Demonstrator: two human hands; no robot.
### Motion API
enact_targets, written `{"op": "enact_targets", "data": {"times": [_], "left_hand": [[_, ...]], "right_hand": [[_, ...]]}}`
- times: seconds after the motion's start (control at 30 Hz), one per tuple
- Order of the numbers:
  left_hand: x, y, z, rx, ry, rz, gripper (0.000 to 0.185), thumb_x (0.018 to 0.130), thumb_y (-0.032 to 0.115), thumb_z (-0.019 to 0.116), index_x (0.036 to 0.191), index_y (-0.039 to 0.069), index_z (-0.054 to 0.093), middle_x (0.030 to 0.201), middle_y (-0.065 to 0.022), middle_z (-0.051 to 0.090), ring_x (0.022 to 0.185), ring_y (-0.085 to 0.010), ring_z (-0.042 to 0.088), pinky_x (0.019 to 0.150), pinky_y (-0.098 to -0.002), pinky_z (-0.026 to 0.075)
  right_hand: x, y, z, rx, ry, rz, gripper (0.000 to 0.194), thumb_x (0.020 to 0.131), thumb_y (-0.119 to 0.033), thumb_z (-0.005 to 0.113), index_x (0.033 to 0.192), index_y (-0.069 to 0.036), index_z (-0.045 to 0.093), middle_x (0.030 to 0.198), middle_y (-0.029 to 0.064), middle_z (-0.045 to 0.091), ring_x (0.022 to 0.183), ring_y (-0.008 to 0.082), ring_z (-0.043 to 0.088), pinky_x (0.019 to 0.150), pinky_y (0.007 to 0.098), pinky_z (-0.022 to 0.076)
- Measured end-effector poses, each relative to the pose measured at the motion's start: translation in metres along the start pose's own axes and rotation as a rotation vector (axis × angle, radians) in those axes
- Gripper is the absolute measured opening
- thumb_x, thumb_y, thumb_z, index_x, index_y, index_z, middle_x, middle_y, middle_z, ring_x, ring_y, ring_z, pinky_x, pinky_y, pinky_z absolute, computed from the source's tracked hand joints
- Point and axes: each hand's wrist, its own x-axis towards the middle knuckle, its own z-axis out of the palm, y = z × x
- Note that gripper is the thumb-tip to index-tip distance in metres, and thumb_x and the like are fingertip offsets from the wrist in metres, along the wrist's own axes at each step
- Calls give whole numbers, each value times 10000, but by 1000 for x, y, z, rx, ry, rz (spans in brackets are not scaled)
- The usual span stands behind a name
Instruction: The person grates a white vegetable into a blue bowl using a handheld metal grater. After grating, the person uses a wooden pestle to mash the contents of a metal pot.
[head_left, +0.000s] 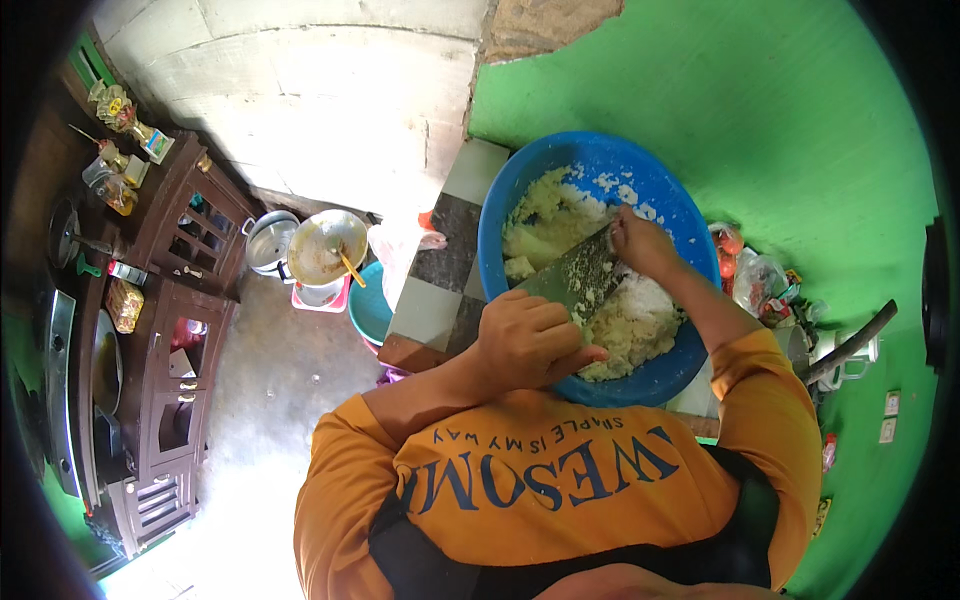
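Note:
A flat metal grater (576, 274), its rough face strewn with pale shreds, slants across a large blue plastic basin (491, 225). My left hand (531, 335) is closed around the grater's near end, thumb sticking out over the basin's near side. At the far end, the fingers of my right hand (643, 241) are curled at the grater's edge; whether they also hold a small piece is hidden. Moist, pale yellow-white grated food (634, 330) is heaped beneath and beside the grater. More of it (551, 206) lies against the far left wall, with crumbs stuck to the basin's inside.
The basin stands on a black-and-white tiled counter (435, 307) against a green wall (750, 112). Plastic bags (757, 281) and a long dark stick (853, 343) crowd the right. Left are a wok (324, 244), an aluminium pot (271, 240), a teal tub (369, 296) and a brown cabinet (169, 367).

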Motion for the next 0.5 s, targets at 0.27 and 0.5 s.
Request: {"op": "enact_targets", "data": {"times": [0.27,0.5], "left_hand": [[-2,1,0,24,15,-16,414,683,331,703,504,137,384,493,5,329,411,-146,397,406,-277,281],[-1,2,1,-18,-3,-9,419,678,333,708,505,136,381,498,7,326,414,-142,392,407,-278,275]], "right_hand": [[-51,-70,-14,135,-196,-255,239,812,-169,491,1021,-71,430,757,226,595,742,396,587,636,492,448],[16,20,5,-42,-38,76,269,816,-215,508,1048,-91,451,761,209,602,734,373,592,673,458,452]]}}
